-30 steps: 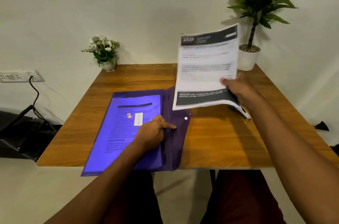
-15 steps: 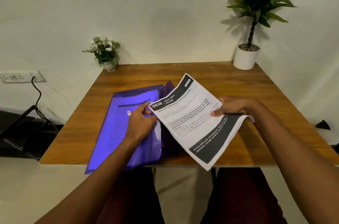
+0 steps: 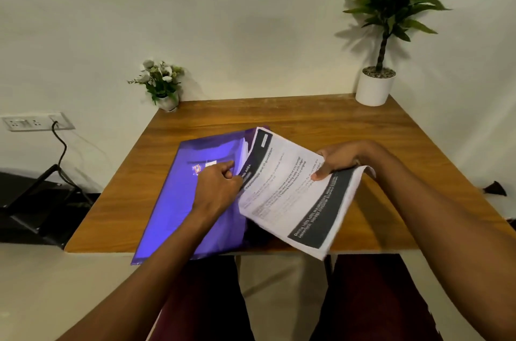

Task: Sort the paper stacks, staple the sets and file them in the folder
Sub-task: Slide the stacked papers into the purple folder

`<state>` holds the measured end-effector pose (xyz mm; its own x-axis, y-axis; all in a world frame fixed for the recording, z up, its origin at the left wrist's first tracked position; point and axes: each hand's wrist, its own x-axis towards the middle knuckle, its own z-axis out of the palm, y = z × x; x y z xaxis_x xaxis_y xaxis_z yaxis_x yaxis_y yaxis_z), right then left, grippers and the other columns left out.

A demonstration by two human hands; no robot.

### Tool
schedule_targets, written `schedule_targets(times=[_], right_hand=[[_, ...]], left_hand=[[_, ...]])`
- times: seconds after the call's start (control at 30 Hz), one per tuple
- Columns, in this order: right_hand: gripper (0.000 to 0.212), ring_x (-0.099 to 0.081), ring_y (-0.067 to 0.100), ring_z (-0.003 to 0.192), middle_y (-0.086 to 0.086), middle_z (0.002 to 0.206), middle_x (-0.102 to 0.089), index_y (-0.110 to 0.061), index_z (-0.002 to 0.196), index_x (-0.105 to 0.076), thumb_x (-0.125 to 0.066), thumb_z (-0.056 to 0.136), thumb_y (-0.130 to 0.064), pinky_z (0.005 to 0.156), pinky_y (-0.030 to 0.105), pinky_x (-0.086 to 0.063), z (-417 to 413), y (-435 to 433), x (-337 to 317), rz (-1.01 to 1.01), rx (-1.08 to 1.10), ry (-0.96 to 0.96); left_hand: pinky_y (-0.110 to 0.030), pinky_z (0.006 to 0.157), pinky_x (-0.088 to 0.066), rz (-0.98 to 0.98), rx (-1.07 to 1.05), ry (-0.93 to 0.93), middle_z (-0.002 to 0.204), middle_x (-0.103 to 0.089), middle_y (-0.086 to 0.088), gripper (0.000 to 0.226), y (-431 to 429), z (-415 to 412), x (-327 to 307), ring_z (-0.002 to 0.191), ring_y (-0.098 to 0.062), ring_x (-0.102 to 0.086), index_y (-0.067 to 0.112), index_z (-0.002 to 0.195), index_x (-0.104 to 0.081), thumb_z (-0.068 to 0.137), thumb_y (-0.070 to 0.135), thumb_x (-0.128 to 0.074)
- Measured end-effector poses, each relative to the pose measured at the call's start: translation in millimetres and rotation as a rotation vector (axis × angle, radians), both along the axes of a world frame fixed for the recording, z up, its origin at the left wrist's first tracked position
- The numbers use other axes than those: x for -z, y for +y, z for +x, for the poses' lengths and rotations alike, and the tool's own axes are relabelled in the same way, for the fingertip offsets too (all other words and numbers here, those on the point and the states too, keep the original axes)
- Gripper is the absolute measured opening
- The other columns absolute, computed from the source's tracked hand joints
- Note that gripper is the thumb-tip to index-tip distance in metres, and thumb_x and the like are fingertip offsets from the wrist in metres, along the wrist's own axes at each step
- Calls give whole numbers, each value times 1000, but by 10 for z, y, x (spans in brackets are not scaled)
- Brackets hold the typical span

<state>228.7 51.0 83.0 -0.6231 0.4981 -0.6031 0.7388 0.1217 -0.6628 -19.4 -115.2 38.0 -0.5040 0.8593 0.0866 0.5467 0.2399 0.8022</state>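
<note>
Your right hand (image 3: 339,160) has its grip closed on a printed white paper set with black bands across both ends (image 3: 293,195), thumb on top of the sheet and fingers curled under its right edge. The set is tilted, its far end reaching into the open mouth of the translucent purple plastic folder (image 3: 178,201), its near end hanging past the front edge of the brown wooden surface (image 3: 321,120). The corner by your right hand curls upward.

Your left hand (image 3: 219,187) rests on the folder with its grip pinched at the folder's right edge, just where the paper set goes in; whether it has the flap or the paper itself you cannot tell from here. More white sheets show through the purple cover and at the opening near the far end.

The folder lies on the left half of the surface, its near-left corner overhanging the front edge. A small white pot of pale flowers (image 3: 162,83) stands at the far-left corner, and a tall green plant in a white pot (image 3: 375,86) stands at the far-right corner.
</note>
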Motion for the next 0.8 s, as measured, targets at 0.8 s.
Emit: schedule_targets(times=[0.8], right_hand=[[49,-73,13,94,-6,105,-76,-18,117,-68,-74,69,-27,87,38,-60,-1068,-625,948,130,451,419]], left_hand=[[-39,64,-54,-128,164,47,42,-51,8,33,108,135,-233,48,-24,-58,19,60,-50,83,-1,-63]])
